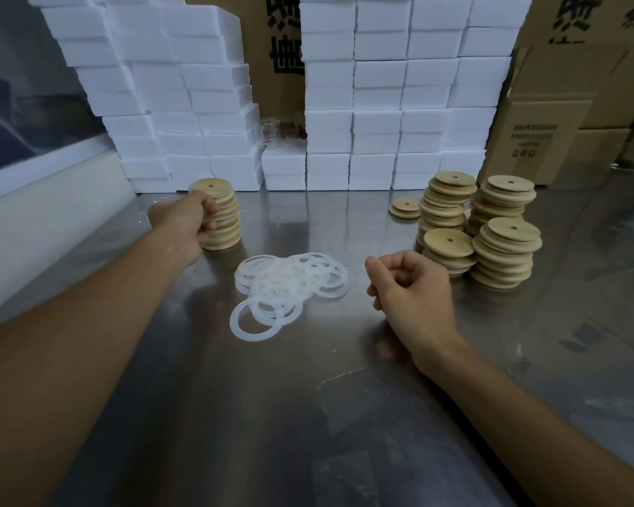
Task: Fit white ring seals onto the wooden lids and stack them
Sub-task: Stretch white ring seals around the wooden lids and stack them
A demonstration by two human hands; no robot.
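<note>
Left hand [189, 223] curled against the side of a neat stack of sealed wooden lids [220, 215], right hand [410, 287] loosely fisted and holding nothing, pile of white ring seals [286, 287] on the steel surface [308, 415] between both hands, bare lid stacks [484, 228] just beyond the right hand.

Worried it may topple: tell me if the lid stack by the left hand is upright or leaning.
Upright. The lid stack stands straight on the metal table, lids aligned, with the left hand gripping its side.

Steel table [271, 415]; white foam boxes [377, 104], cardboard cartons [549, 137] behind.
</note>
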